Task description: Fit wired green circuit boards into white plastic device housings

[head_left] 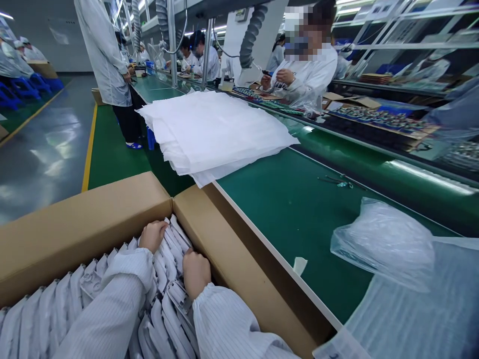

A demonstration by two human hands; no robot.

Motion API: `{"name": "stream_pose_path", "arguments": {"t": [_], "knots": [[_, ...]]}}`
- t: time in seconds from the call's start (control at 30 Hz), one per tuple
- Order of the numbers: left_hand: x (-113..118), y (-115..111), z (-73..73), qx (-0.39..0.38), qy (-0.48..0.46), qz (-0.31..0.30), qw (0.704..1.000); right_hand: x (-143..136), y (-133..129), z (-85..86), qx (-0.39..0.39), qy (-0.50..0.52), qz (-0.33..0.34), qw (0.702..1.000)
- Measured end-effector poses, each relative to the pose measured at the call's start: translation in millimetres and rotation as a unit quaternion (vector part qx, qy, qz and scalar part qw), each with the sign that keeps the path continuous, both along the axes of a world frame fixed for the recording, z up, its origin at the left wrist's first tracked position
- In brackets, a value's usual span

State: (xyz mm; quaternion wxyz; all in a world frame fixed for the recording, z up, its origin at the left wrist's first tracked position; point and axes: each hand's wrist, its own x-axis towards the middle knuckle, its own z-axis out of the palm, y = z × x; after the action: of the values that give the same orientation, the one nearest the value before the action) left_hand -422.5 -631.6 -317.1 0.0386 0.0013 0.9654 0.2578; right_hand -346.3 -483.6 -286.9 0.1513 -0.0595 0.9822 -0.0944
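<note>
A cardboard box [93, 212] holds rows of white plastic shells [48, 314] standing on edge, packed close together. Both my hands reach into its far right corner, one on each side of a short row of shells [170, 254]. My left hand [152, 236] is closed at the row's far left end, fingertips on the upper edges. Lower down, against the box's right wall, my right hand [196, 273] is curled at the row's right side; its fingertips are mostly hidden. Nearer me, more shells [164, 329] lean at a slant between my sleeves.
On the green workbench [258, 199] lies a stack of white sheets [213, 129], overhanging its left edge. A clear plastic bag [385, 239] and translucent wrapping [422, 309] lie at right. Across the line, a co-worker [307, 75] sits handling small parts; another person [105, 55] stands by the aisle.
</note>
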Motion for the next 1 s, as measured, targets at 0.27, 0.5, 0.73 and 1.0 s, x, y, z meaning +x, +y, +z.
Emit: {"name": "stream_pose_path", "arguments": {"t": [0.27,0.5,0.73,1.0], "knots": [[3,-10,2.1,0.131,0.028,0.014,0.991,-11,0,23.2,-0.013,0.104,0.068,0.992],[25,-23,-6.5,0.305,0.004,0.035,0.952,-66,-33,7.1,-0.026,0.134,0.138,0.981],[31,-32,-12.9,0.416,-0.035,0.093,0.904,-88,-55,-4.9,0.0,0.083,0.095,0.992],[28,-30,-12.5,0.464,-0.013,0.115,0.878,-84,-50,7.7,-0.072,0.101,0.063,0.99]]}}
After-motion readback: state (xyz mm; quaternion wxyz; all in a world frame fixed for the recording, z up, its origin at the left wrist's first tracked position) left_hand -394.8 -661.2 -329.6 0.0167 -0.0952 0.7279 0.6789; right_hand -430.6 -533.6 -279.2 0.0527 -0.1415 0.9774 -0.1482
